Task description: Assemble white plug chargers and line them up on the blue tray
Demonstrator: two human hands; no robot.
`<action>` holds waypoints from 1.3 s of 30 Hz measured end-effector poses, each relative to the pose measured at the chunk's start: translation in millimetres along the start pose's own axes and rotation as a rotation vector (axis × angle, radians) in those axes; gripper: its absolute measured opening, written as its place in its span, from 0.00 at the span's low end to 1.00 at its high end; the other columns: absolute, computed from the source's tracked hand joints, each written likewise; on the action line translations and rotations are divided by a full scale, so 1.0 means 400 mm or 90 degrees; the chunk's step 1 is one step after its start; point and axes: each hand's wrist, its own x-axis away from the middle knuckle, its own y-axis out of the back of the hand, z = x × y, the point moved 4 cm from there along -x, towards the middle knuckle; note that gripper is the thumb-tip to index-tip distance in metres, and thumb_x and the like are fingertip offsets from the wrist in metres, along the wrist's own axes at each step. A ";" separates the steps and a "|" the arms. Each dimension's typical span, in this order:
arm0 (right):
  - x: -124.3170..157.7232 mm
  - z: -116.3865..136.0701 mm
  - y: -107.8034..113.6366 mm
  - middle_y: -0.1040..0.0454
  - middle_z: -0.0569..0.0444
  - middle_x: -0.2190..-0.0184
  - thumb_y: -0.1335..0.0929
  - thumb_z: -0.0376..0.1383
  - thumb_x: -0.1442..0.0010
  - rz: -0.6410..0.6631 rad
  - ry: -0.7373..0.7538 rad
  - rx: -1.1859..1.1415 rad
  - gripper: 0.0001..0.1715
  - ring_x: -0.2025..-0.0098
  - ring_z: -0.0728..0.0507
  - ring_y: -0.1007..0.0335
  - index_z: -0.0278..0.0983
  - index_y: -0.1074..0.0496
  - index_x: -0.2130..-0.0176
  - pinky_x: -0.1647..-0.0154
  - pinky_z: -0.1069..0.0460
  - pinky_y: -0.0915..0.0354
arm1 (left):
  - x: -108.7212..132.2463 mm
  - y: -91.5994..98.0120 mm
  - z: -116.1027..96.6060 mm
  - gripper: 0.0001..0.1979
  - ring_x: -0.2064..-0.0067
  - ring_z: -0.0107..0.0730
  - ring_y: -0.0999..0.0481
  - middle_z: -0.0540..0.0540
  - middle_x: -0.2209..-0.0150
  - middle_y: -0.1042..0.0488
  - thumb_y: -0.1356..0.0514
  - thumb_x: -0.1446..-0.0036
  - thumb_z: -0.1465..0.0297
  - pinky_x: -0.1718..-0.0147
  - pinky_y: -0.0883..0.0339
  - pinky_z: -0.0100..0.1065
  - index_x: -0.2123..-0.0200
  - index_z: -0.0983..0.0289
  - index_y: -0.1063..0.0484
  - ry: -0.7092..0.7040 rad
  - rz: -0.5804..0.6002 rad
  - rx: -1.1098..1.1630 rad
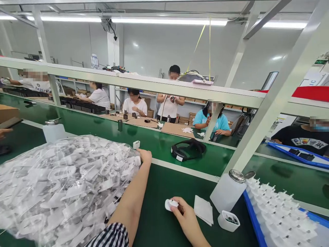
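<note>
My right hand [181, 212] rests low on the green bench [154, 223] and pinches a small white plastic piece [171, 204] between its fingers. My left hand [145, 157], with a striped sleeve [111, 236] on that arm, reaches forward to the edge of a large clear plastic bag [59, 188] packed with white plastic pieces. Whether it grips the bag is hidden. A small white block [136, 144] stands just beyond my left fingers.
A folded white cloth [203, 210], a white cup of dark parts [228, 221], a metal-capped white bottle [228, 190] and a blue-edged tray [279, 214] of white pieces lie right. A black headset [187, 150] sits ahead. Several co-workers sit beyond a white metal frame [154, 85].
</note>
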 end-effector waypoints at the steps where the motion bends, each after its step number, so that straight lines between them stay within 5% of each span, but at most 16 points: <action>1: -0.002 -0.001 0.003 0.33 0.56 0.71 0.41 0.38 0.52 -0.001 -0.003 0.003 0.11 0.70 0.47 0.38 0.38 0.37 0.67 0.69 0.55 0.43 | -0.027 0.001 -0.008 0.29 0.54 0.46 0.42 0.70 0.59 0.40 0.51 0.58 0.78 0.59 0.49 0.45 0.51 0.79 0.58 0.016 -0.012 -0.005; 9: -0.012 0.002 0.012 0.33 0.58 0.74 0.41 0.36 0.52 -0.007 -0.009 0.018 0.09 0.73 0.49 0.39 0.39 0.36 0.68 0.73 0.56 0.44 | -0.115 -0.025 -0.028 0.21 0.53 0.42 0.42 0.66 0.57 0.41 0.48 0.57 0.74 0.59 0.46 0.39 0.56 0.72 0.47 -0.032 0.015 -0.063; 14: -0.009 -0.006 0.010 0.33 0.57 0.74 0.40 0.36 0.53 -0.024 0.004 0.004 0.10 0.73 0.49 0.39 0.38 0.36 0.67 0.72 0.55 0.43 | -0.048 -0.023 -0.043 0.15 0.55 0.43 0.40 0.67 0.59 0.39 0.50 0.55 0.73 0.61 0.45 0.38 0.62 0.72 0.41 -0.148 0.043 -0.106; 18: -0.012 -0.012 0.047 0.35 0.52 0.65 0.40 0.37 0.53 -0.138 0.038 -0.069 0.11 0.64 0.46 0.39 0.37 0.37 0.67 0.67 0.53 0.41 | 0.068 -0.017 -0.054 0.15 0.58 0.37 0.37 0.60 0.60 0.37 0.50 0.55 0.70 0.63 0.43 0.32 0.62 0.67 0.41 -0.275 0.106 -0.101; 20: -0.009 -0.016 0.081 0.38 0.49 0.62 0.40 0.37 0.54 -0.216 0.048 -0.103 0.11 0.60 0.45 0.42 0.36 0.37 0.67 0.65 0.53 0.41 | 0.148 -0.024 -0.045 0.15 0.65 0.31 0.33 0.56 0.64 0.34 0.50 0.55 0.70 0.68 0.41 0.29 0.61 0.67 0.41 -0.343 0.245 -0.044; 24: 0.000 -0.018 0.142 0.37 0.50 0.63 0.39 0.38 0.56 -0.306 0.029 -0.101 0.12 0.61 0.45 0.40 0.37 0.37 0.68 0.63 0.51 0.41 | 0.330 -0.028 0.010 0.14 0.78 0.21 0.34 0.52 0.67 0.32 0.48 0.58 0.71 0.78 0.41 0.25 0.64 0.66 0.39 -0.430 0.686 0.104; 27: 0.002 -0.019 0.172 0.35 0.52 0.65 0.38 0.39 0.56 -0.318 -0.027 -0.081 0.13 0.63 0.46 0.39 0.37 0.38 0.67 0.62 0.50 0.42 | 0.405 -0.009 0.048 0.14 0.78 0.20 0.35 0.50 0.70 0.32 0.46 0.61 0.70 0.79 0.43 0.24 0.66 0.65 0.38 -0.463 0.836 0.120; 32: -0.010 -0.018 0.176 0.34 0.53 0.66 0.39 0.39 0.57 -0.244 -0.057 -0.056 0.13 0.65 0.46 0.38 0.38 0.37 0.68 0.63 0.50 0.41 | 0.409 0.001 0.055 0.27 0.78 0.17 0.38 0.53 0.61 0.35 0.41 0.67 0.68 0.75 0.41 0.25 0.59 0.63 0.42 -0.463 0.836 0.167; 39: -0.035 -0.008 0.142 0.37 0.52 0.63 0.40 0.38 0.56 -0.185 -0.016 0.048 0.11 0.61 0.45 0.41 0.38 0.35 0.70 0.65 0.51 0.41 | 0.401 -0.007 0.052 0.21 0.81 0.18 0.42 0.45 0.80 0.39 0.41 0.68 0.64 0.81 0.47 0.24 0.66 0.65 0.35 -0.478 0.765 0.125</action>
